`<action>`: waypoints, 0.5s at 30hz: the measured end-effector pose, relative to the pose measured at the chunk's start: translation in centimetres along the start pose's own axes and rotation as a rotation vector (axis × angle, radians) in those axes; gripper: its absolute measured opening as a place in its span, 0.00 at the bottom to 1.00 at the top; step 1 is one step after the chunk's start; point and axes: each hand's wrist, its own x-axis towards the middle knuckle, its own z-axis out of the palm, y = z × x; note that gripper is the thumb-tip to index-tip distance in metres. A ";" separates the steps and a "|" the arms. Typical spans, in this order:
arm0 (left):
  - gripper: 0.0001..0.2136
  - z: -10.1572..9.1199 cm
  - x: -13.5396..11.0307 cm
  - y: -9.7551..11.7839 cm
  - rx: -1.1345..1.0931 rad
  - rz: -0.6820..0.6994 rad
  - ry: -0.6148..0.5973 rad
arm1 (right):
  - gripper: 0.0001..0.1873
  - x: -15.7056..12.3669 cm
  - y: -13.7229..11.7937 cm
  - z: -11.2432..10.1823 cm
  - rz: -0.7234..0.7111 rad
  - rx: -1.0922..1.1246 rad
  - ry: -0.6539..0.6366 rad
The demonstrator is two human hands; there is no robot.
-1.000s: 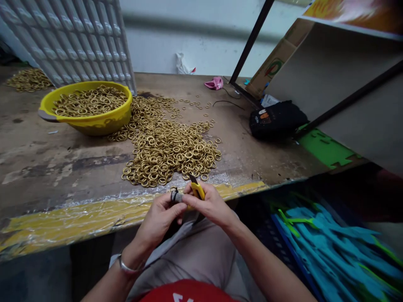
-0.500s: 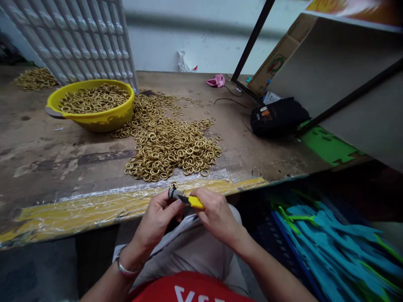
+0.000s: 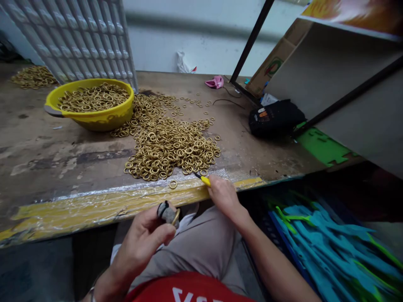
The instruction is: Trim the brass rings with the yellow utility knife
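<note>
My left hand pinches a brass-coloured ring between thumb and forefinger, below the table's front edge. A grey wrap tied with a black band covers that forefinger. In my right hand is a yellow-handled knife, fingers closed around the handle. Its dark blade points left and its tip lies at the near edge of a heap of rings. One loose ring rests on the taped table edge, between my hands and the heap.
A yellow basin full of rings stands left of the heap, before a ribbed translucent panel. Another ring pile lies far left. A black pouch and pink cloth lie right. Blue and green strips fill a crate below.
My right hand has moved the knife from my left forefinger up to the heap's near edge. My left hand has dropped lower and toward me, and a ring now shows in its grip.
</note>
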 end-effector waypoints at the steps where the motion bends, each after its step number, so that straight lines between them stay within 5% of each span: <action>1: 0.12 -0.2 -0.3 -0.1 -0.065 -0.009 0.019 | 0.08 0.6 0.0 0.1 -0.022 0.017 0.002; 7: 0.14 -1.9 -0.1 -2.1 -0.303 -0.152 0.246 | 0.17 3.4 -3.6 0.7 -0.414 0.088 -0.128; 15: 0.07 -4.7 -0.5 -2.8 -0.513 -0.152 0.107 | 0.10 5.4 -4.4 1.2 -0.430 0.200 -0.164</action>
